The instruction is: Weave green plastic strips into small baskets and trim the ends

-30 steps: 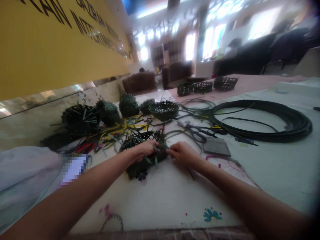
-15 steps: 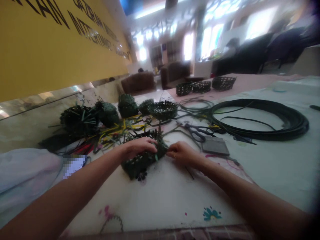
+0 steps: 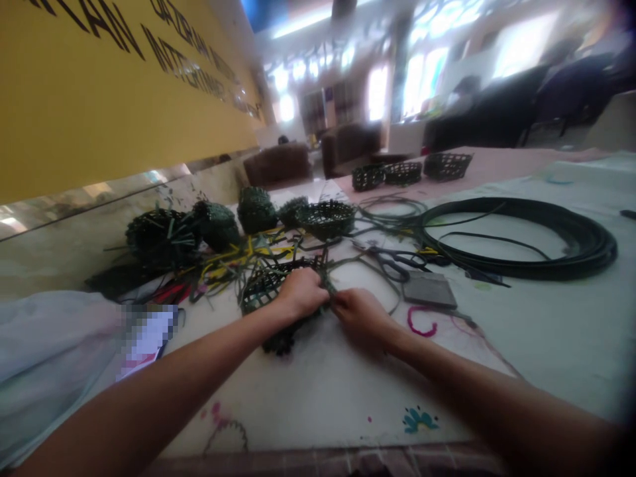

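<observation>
A dark green woven basket [image 3: 261,288] lies on the white table in front of me, strip ends sticking up from its rim. My left hand [image 3: 303,295] is closed on the basket's right side, its knuckles up and its fingertips partly hidden. Close beside it, my right hand [image 3: 358,311] pinches at the basket's right corner, where a dark strip appears to run between the two hands. What exactly the right fingertips grip is too small and blurred to make out clearly.
Scissors [image 3: 395,265] and a grey block [image 3: 428,289] lie beyond my right hand. A large coil of dark strip [image 3: 576,258] rests farther right. Several woven baskets [image 3: 328,218] and loose yellow and green strips [image 3: 238,255] spread behind. A phone [image 3: 149,338] lies at left.
My left hand has moved right, from over the basket's middle to its right corner, and its fingers have closed. The basket has turned slightly. My right hand stays near the same corner.
</observation>
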`<state>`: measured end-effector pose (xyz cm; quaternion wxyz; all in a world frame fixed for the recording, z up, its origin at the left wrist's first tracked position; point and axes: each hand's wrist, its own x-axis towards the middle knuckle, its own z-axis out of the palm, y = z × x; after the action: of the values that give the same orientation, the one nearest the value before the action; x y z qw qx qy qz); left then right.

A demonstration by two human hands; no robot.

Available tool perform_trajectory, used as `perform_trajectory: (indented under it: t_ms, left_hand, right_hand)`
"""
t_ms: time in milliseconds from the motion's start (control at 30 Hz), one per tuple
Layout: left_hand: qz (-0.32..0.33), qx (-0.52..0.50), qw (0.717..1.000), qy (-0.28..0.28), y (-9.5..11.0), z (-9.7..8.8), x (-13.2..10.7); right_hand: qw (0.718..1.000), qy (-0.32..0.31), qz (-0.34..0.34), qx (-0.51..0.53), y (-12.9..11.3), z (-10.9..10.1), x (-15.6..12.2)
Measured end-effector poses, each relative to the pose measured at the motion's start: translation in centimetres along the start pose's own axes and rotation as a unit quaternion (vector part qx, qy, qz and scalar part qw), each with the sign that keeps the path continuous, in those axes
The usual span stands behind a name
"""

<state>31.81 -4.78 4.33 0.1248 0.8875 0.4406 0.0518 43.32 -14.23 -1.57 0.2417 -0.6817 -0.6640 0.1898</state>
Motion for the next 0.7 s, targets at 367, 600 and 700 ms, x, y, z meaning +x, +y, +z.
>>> perform_trajectory:
  t_ms: [367, 600, 700]
  left_hand:
    - [-0.017, -0.009, 0.999, -0.041, -4.4, -3.6, 0.0]
    - [0.116, 0.139, 0.975, 0.127, 1.4, -5.7, -5.1]
    - [0.226, 0.121, 0.959, 0.118, 2.6, -2.7, -6.6]
  right_hand:
    - [0.97, 0.079, -0.016, 0.229, 1.6, -4.1, 1.0]
    - [0.815, 0.03, -0.03, 0.578, 0.7, -3.1, 0.1]
    - [0.781, 0.012, -0.016, 0.625, 0.0, -2.7, -0.5]
